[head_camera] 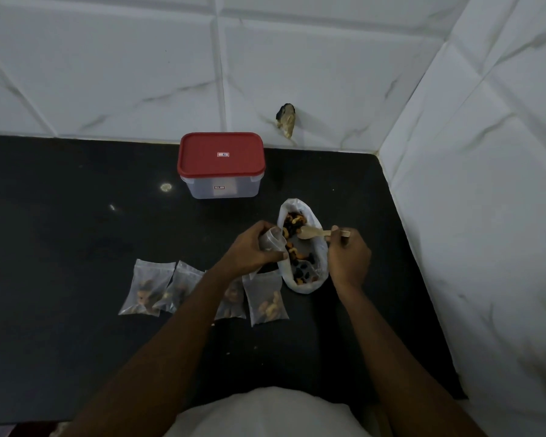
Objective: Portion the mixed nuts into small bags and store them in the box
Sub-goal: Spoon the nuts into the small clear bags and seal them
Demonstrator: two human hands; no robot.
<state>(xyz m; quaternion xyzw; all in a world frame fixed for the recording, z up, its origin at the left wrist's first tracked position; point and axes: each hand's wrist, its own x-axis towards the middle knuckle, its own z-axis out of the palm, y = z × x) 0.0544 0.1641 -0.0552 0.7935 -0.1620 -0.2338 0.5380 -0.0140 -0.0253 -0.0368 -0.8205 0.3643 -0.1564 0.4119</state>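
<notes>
A large white bag of mixed nuts [318, 247] lies open on the black counter, right of centre. My right hand [349, 257] grips a wooden spoon [312, 232] whose bowl hovers over the nuts. My left hand [254, 249] holds a small clear bag [271, 239] open at the big bag's left edge. Several filled small bags lie in a row nearer to me, one at the left [145, 288] and one at the right [267, 299]; my left forearm hides part of the middle ones. A clear box with a red lid [221, 164] stands shut at the back.
The black counter [76, 231] meets white marble-tiled walls at the back and along the right side. A dark chipped hole [287, 119] marks the back wall right of the box. The counter's near edge runs just in front of my body.
</notes>
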